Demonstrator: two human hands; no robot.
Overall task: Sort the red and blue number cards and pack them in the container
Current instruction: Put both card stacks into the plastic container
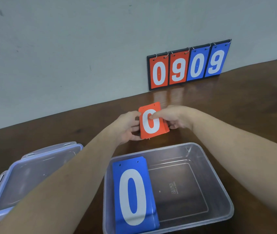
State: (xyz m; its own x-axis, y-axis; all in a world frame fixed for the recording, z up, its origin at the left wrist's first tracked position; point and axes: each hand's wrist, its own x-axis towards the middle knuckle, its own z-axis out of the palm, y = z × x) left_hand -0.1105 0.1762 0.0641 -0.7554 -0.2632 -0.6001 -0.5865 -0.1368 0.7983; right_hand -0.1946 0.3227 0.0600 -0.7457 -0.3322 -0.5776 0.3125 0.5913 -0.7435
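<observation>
Red number cards (153,123), a stack with a white 0 on top, are sitting between both hands above the table, at 12 o'clock from the container. Left hand (129,126) is gripping the stack's left edge, fingers curled round behind it and thumb near the bottom corner. Right hand (175,118) is holding the right edge, its thumb lying across the face of the top card, its fingers curled behind. The stack's right side is showing several card edges fanned slightly.

Clear container (218,174) is sitting open at 6 o'clock from the hands. Blue number cards (134,191), also showing a 0, are lying against its left wall, filling the left part of the floor; the floor from the stack's right edge to the right wall is lying bare. Left forearm is crossing close past the container's near left corner.

Lid (24,176) is lying at 8 o'clock from the hands, well apart from the container, its latch tabs sticking outward.

Scoreboard (187,65), reading 0 9 in red and 0 9 in blue, is standing against the wall at 1 o'clock. Brown table (235,107) is showing bare wood between scoreboard and hands.
</observation>
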